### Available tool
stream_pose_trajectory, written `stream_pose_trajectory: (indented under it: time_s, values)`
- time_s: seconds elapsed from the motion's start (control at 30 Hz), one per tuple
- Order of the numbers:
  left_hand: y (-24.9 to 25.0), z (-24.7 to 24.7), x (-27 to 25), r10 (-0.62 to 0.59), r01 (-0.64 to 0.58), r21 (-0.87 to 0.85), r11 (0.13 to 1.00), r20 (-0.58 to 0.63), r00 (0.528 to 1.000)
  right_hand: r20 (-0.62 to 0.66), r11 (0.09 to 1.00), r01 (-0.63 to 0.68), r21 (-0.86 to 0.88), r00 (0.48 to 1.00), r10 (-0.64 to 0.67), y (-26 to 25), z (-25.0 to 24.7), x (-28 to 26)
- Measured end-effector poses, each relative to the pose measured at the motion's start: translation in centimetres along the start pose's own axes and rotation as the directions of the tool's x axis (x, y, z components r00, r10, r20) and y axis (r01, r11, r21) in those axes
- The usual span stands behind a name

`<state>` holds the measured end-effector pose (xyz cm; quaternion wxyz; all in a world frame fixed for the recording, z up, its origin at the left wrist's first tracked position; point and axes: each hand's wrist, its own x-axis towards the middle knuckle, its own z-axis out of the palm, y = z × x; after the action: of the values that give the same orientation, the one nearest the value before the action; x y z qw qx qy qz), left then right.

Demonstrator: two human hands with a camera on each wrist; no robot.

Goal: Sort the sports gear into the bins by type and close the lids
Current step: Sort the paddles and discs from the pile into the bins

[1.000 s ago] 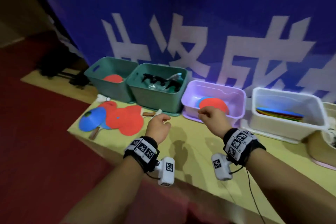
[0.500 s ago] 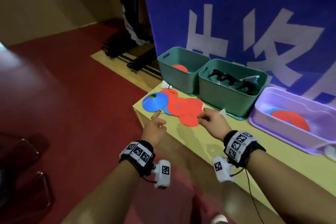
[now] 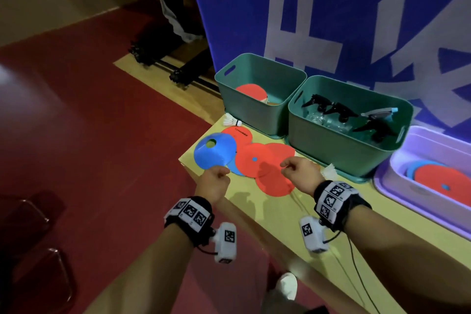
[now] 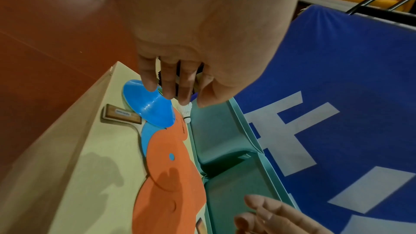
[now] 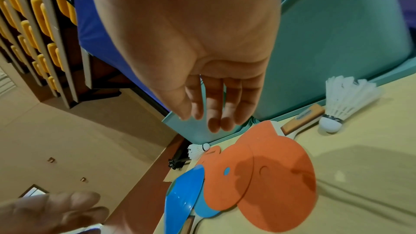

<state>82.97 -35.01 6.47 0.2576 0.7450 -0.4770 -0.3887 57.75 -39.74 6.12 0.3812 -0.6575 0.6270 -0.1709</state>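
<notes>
Over the red discs (image 3: 265,160) | left hand (image 3: 212,182) and right hand (image 3: 302,172) loose (holding nothing)

Red discs (image 3: 265,160) and a blue cone (image 3: 212,151) are lying overlapped on the table corner, shuttlecocks (image 3: 230,120) sitting beside two open green bins (image 3: 257,94).

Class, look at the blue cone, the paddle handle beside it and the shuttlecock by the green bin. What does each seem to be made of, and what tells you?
Blue cone: likely glossy plastic; streaky highlights run across its smooth surface.
Paddle handle: apparently wood, brown and matte, with a pale layered edge and a small label.
Shuttlecock: white feather-like vanes, real or synthetic unclear, on a rounded white base with a dark band.
</notes>
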Motion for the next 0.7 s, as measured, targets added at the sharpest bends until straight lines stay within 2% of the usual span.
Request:
stream_pose_trajectory:
  time_s: [0.33, 0.57, 0.7]
  values:
    - [1.1, 0.9, 7.6, -0.027, 0.025, 0.034, 0.999, 0.071, 0.997, 0.087, 0.987, -0.158, 0.027, 0.984, 0.155, 1.5, 0.4, 7.6]
    - [-0.5, 0.3, 12.6, -0.078, 0.069, 0.066, 0.995, 0.128, 0.989, 0.059, 0.966, -0.257, -0.038, 0.964, 0.259, 2.3, 3.1, 11.0]
    - [-1.4, -0.5, 15.6, -0.078, 0.065, 0.118, 0.991, 0.117, 0.990, 0.068, 0.952, -0.300, -0.052, 0.950, 0.303, 1.8, 4.9, 12.7]
